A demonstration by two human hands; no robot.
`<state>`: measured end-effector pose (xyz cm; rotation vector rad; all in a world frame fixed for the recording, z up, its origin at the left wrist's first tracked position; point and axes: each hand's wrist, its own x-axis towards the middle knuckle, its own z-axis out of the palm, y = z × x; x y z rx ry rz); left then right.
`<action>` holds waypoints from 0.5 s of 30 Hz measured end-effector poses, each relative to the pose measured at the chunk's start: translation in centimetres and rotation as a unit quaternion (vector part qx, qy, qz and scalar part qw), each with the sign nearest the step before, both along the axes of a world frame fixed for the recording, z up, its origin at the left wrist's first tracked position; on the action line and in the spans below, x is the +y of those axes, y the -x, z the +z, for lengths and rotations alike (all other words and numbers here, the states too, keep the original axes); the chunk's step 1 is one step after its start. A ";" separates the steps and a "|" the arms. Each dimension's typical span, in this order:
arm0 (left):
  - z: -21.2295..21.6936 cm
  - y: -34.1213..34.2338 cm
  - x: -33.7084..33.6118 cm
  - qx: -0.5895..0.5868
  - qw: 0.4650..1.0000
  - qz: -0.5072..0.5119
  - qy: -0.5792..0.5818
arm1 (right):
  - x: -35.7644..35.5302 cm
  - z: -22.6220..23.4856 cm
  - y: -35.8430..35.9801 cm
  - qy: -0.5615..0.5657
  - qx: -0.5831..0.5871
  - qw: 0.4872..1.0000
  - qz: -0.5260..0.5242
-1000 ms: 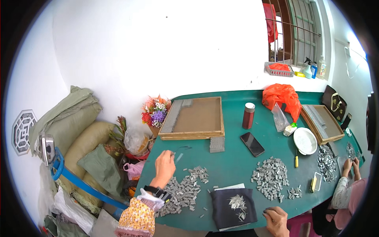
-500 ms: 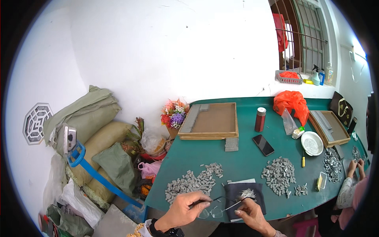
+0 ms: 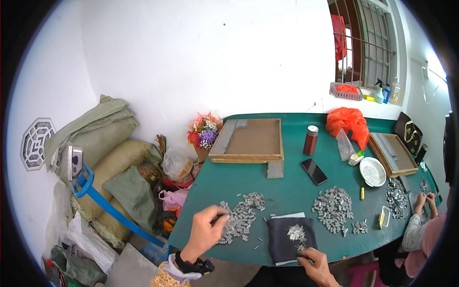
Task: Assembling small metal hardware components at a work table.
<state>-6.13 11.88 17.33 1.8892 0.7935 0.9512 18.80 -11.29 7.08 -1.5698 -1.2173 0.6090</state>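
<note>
**Sorting bench, green table: small metal parts**

We log our left hand (image 3: 206,230) at the near left of the green table (image 3: 296,184), fingers curled narrow with thumb and forefinger pinched at the edge of the left heap of small grey metal pieces (image 3: 241,215). We cannot tell whether a piece sits in the pinch. A dark wristband and a patterned sleeve show at that wrist.

We log our right hand (image 3: 315,265) at the near edge, fingertips bent down on the front rim of a dark cloth pad (image 3: 282,237). A small cluster of shiny metal slivers (image 3: 296,233) lies on the pad, just beyond those fingertips; whether any is gripped we cannot tell.

Further items on the table:
- a second heap of grey pieces (image 3: 332,208), right of the pad;
- a black phone (image 3: 314,171);
- a dark red flask with a silver cap (image 3: 310,140), upright;
- a shallow wooden tray (image 3: 248,141) at the far left;
- an orange plastic bag (image 3: 349,122);
- a white dish (image 3: 372,171).

At the right end, another person's hands (image 3: 424,202) work beside a third heap (image 3: 396,196). Stuffed green sacks (image 3: 95,138) lie piled left of the table.
</note>
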 end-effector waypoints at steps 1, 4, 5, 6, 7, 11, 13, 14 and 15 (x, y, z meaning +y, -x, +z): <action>-0.3 -0.9 1.6 0.018 0.992 0.031 -0.118 | -1.1 -0.3 -0.3 0.005 0.000 1.000 -0.006; -2.5 -2.4 6.7 0.058 0.944 0.086 -0.313 | -3.2 -1.6 -1.3 0.041 0.012 0.998 -0.036; -3.6 -2.9 8.5 0.074 0.910 0.099 -0.395 | -3.5 -1.7 -1.4 0.049 0.014 0.998 -0.034; -5.2 -3.5 10.5 0.077 0.913 0.098 -0.388 | -3.7 -1.8 -1.6 0.066 0.021 0.996 -0.053; -6.9 -4.0 12.4 0.130 0.892 0.122 -0.416 | -3.8 -1.9 -1.9 0.082 0.026 0.994 -0.069; -12.6 -5.4 17.6 0.252 0.852 0.146 -0.435 | -3.4 -2.1 -2.4 0.090 -0.004 0.994 -0.063; -14.6 -6.0 19.1 0.263 0.850 0.146 -0.432 | -3.1 -2.3 -2.4 0.098 -0.018 0.992 -0.072; -15.3 -6.2 19.6 0.263 0.852 0.147 -0.427 | -2.9 -2.4 -2.5 0.103 -0.014 0.992 -0.071; -16.0 -6.1 20.0 0.263 0.854 0.150 -0.423 | -2.7 -2.4 -2.7 0.101 -0.035 0.993 -0.055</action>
